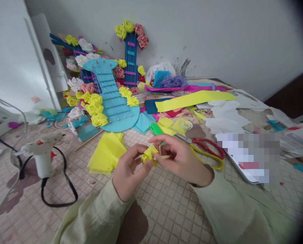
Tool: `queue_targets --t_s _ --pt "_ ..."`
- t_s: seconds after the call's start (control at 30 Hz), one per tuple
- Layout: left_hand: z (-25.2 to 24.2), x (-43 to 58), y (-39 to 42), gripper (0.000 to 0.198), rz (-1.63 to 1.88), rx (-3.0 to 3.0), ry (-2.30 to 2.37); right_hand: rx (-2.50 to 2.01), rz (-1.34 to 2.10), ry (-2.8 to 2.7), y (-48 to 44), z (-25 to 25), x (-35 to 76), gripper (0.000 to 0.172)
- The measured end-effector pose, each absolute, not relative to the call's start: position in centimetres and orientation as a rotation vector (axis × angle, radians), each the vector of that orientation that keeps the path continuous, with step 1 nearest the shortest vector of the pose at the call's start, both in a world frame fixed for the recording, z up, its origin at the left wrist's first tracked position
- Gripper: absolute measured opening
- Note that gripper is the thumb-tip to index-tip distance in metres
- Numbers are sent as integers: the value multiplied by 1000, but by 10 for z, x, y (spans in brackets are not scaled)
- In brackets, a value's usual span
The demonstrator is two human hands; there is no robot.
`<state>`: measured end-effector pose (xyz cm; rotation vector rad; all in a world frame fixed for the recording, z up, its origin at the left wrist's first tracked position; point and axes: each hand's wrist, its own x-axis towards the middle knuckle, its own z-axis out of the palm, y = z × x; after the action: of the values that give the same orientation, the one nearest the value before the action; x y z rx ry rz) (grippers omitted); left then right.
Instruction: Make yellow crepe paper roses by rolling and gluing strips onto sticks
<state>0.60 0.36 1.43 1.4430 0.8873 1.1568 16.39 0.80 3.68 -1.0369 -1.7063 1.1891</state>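
A small folded piece of yellow crepe paper [149,154] is pinched between my two hands above the tiled table. My left hand [127,169] has its thumb and fingers closed on the near left side of it. From the other side my right hand [183,159] grips the same paper, and a thin pale stick-like bit [164,157] pokes out between its fingers. Left of my hands lies a stack of yellow paper sheets [107,154]. Scissors with red and yellow handles [208,147] lie just beyond my right hand, which partly hides them.
A white glue gun [42,159] with a black cable stands at the left. Behind are a light-blue paper guitar [112,98] edged with yellow paper roses [94,105] and a dark-blue guitar neck [130,54]. A yellow strip [196,100], purple yarn [174,81] and a blurred-out flat device [248,157] lie rightward.
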Motion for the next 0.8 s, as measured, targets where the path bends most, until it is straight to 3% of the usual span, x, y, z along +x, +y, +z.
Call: queue_targets --t_s 0.37,0.6,0.8 --pt "12 10 4 7 1263 1276 944 -1020 1191 -1706 8 35 165 26" --pt "10 6 9 7 1292 1270 1095 -1003 880 -1889 7 48 180 32" --pt "8 6 10 13 1273 1208 1108 -1132 759 -2125 8 43 174 11"
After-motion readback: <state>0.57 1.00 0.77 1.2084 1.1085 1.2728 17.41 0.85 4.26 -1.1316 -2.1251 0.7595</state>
